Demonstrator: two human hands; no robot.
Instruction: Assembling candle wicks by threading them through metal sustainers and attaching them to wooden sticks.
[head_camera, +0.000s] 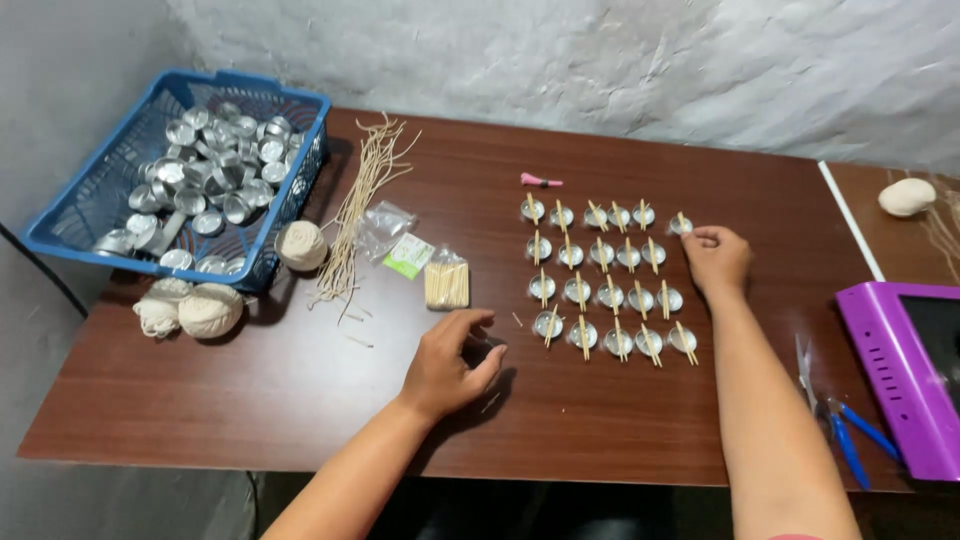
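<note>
A small metal cup (681, 226) with a thin wooden stick laid across its rim is being touched by the fingertips of the right hand (716, 258), which is curled loosely over it; whether the stick is actually pinched cannot be told. This cup sits at the far right end of the back row of a grid of similar cups (607, 286), each bridged by a stick, spread between the two hands. The left hand (447, 366) rests on the brown table (620, 420) just left of the grid's near corner, fingers bent and nothing visibly held in it.

The sticks are only balanced on the rims, so a brush from the right wrist or forearm could likely roll them off or push neighbouring cups out of line. A sideways slide of the left hand could disturb the nearest cup in the front row.

Further left of the left hand lie a bundle of sticks (446, 285), loose strings (355, 215), balls of string (301, 245) and a blue basket (290, 190) of empty cups.
</note>
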